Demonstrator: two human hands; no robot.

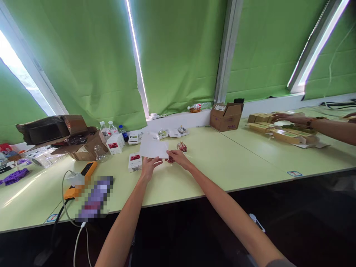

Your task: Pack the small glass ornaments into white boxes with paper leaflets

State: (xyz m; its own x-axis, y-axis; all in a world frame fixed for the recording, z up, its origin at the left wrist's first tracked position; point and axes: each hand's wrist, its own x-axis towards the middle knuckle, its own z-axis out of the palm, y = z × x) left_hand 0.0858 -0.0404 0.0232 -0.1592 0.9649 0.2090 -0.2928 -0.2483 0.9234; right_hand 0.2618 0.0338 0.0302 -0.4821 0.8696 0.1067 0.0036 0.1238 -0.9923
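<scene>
Both my hands hold a blank white sheet [154,147], paper or thin card, tilted up above the table. My left hand [149,167] grips its lower edge from below, with part of the fingers hidden behind it. At the lower right corner, my right hand [179,158] pinches the sheet between thumb and fingers. Just beyond the right hand lies a small shiny red and gold item [182,147], apparently in clear wrapping. A small white box with a red picture [135,162] sits left of the sheet, close to my left hand.
White boxes [115,143], bottles [123,132] and an open carton [86,146] stand left. Wrapped items [162,133] line the back, near another carton [226,116]. An orange power strip [80,181] and phone [96,198] lie front left. Right, another person's hand [289,118] touches yellow boxes [286,135].
</scene>
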